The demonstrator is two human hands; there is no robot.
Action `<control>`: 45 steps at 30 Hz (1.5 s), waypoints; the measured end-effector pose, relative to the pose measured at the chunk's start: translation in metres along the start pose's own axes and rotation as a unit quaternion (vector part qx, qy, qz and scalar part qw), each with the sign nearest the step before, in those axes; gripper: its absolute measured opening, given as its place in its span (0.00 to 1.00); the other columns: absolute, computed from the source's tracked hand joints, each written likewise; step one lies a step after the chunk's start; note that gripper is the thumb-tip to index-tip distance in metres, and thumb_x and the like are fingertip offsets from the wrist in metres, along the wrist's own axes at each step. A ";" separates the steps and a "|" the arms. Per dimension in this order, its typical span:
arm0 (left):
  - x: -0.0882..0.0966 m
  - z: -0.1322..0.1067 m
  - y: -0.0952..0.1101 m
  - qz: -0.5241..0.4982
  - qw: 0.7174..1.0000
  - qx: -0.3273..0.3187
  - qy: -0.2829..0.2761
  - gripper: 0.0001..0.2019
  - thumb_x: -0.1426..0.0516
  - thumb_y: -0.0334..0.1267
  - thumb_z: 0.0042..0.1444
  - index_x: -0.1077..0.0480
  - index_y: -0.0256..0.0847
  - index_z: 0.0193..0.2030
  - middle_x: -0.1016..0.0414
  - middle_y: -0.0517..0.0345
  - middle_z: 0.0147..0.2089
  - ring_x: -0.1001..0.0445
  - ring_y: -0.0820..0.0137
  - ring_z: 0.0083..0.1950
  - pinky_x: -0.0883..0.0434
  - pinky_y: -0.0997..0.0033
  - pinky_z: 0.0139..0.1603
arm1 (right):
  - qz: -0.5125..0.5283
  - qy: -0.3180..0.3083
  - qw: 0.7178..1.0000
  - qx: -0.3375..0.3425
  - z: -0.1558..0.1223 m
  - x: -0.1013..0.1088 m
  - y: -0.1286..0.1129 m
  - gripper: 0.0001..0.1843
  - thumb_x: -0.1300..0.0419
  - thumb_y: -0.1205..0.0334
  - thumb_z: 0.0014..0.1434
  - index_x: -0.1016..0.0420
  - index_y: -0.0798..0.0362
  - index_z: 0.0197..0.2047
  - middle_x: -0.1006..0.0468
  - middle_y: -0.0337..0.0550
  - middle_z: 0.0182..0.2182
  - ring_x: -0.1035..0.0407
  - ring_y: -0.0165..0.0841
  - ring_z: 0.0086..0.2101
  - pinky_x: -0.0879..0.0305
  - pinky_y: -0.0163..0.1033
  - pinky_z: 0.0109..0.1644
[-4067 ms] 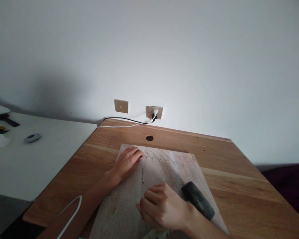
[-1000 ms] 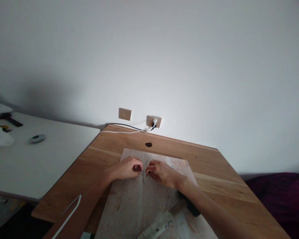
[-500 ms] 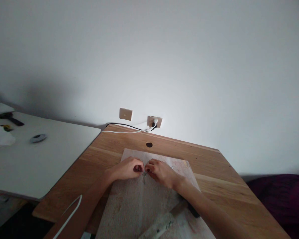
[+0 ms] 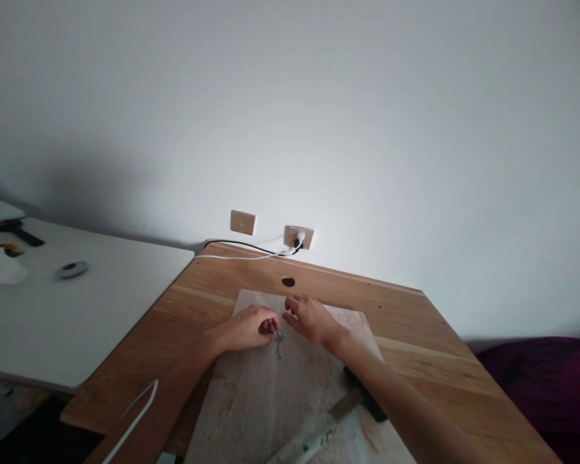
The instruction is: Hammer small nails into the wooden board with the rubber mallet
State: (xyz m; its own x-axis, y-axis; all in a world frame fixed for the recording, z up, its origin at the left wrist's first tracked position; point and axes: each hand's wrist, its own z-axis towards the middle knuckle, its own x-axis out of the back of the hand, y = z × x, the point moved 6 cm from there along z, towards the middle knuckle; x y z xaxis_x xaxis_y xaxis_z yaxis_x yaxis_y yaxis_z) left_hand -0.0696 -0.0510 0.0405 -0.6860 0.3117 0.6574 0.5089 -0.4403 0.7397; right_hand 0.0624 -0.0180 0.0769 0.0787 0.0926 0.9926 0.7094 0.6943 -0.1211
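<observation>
My left hand (image 4: 252, 327) is closed in a pinch on a small piece of thin, silvery bent wire (image 4: 279, 338). The wire is too small for its exact shape to show. Just right of it, my right hand (image 4: 311, 319) has its fingers apart over the board, and nothing shows in them. Both hands are near the far end of a pale wooden board (image 4: 246, 399). A hammer (image 4: 312, 433) with a dark head and a pale, worn handle lies on this board, its head partly covered by my right forearm.
Beneath the board is a brown wooden table (image 4: 415, 351) with a cable hole. Cables run along its back edge to a wall socket (image 4: 298, 237). A white table (image 4: 101, 290) adjoins at left, bearing a computer mouse (image 4: 72, 270). Purple fabric (image 4: 536, 386) lies at right.
My right hand has drawn slightly away from the wire, up and to the right, and its fingers have parted. My left hand stays in place, and more of the wire shows.
</observation>
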 end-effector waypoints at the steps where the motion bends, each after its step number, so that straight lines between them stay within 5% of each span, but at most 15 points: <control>1: 0.000 0.000 -0.001 -0.002 1.000 0.002 0.000 0.10 0.42 0.24 0.48 0.25 0.39 0.36 0.23 0.59 0.33 0.27 0.70 0.34 0.34 0.76 0.35 | -0.007 -0.006 1.000 -0.010 0.002 -0.002 -0.001 0.09 0.41 0.62 0.68 0.23 0.57 0.46 0.18 0.52 0.43 0.22 0.38 0.43 0.33 0.37 0.45; 8: -0.001 -0.001 -0.004 -0.006 1.000 0.004 0.005 0.11 0.41 0.24 0.49 0.26 0.40 0.39 0.23 0.61 0.34 0.26 0.71 0.35 0.34 0.76 0.36 | -0.037 -0.046 0.998 -0.024 0.009 -0.017 -0.005 0.11 0.45 0.67 0.69 0.21 0.59 0.43 0.17 0.56 0.41 0.21 0.41 0.42 0.32 0.37 0.43; 14: 0.002 0.000 -0.006 0.018 0.997 0.000 0.070 0.06 0.41 0.31 0.58 0.30 0.40 0.43 0.23 0.58 0.38 0.25 0.68 0.39 0.31 0.72 0.42 | -0.026 -0.060 0.998 0.000 0.013 -0.022 -0.005 0.13 0.47 0.74 0.65 0.21 0.60 0.44 0.18 0.55 0.42 0.22 0.38 0.42 0.32 0.36 0.45; 22: 0.008 0.001 -0.007 0.051 0.987 -0.004 0.151 0.12 0.40 0.28 0.55 0.31 0.42 0.46 0.23 0.56 0.45 0.25 0.66 0.46 0.30 0.68 0.49 | 0.025 -0.019 0.999 0.007 0.012 -0.013 -0.003 0.14 0.46 0.74 0.64 0.19 0.59 0.45 0.18 0.55 0.42 0.23 0.39 0.42 0.32 0.37 0.47; 34: 0.009 0.007 -0.022 -0.023 0.979 0.010 0.200 0.06 0.38 0.28 0.57 0.26 0.41 0.41 0.20 0.60 0.36 0.23 0.70 0.37 0.30 0.74 0.39 | 0.162 0.049 0.986 0.006 0.010 0.001 -0.015 0.15 0.41 0.75 0.63 0.16 0.51 0.45 0.13 0.42 0.39 0.20 0.31 0.37 0.31 0.30 0.43; 40: 0.015 0.005 -0.018 -0.013 0.979 -0.010 0.202 0.12 0.41 0.31 0.61 0.25 0.42 0.50 0.18 0.57 0.40 0.21 0.68 0.41 0.28 0.72 0.45 | 0.135 0.063 0.988 -0.040 -0.001 0.012 0.017 0.17 0.44 0.71 0.66 0.19 0.55 0.54 0.13 0.49 0.42 0.20 0.36 0.40 0.30 0.35 0.47; 45: 0.013 0.007 -0.022 -0.032 0.982 -0.007 0.185 0.07 0.41 0.32 0.61 0.24 0.40 0.46 0.16 0.54 0.41 0.19 0.68 0.41 0.26 0.72 0.44 | 0.083 0.024 0.994 -0.073 -0.020 0.012 0.048 0.15 0.43 0.73 0.63 0.18 0.58 0.48 0.14 0.51 0.41 0.20 0.36 0.39 0.30 0.36 0.47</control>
State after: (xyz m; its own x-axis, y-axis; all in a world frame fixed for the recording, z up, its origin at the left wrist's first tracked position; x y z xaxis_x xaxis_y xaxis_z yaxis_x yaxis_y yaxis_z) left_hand -0.0858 -0.0316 0.0338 -0.8598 0.0125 0.5105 0.4531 -0.4422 0.7740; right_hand 0.1113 0.0024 0.0831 0.2344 0.1602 0.9589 0.7775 0.5611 -0.2838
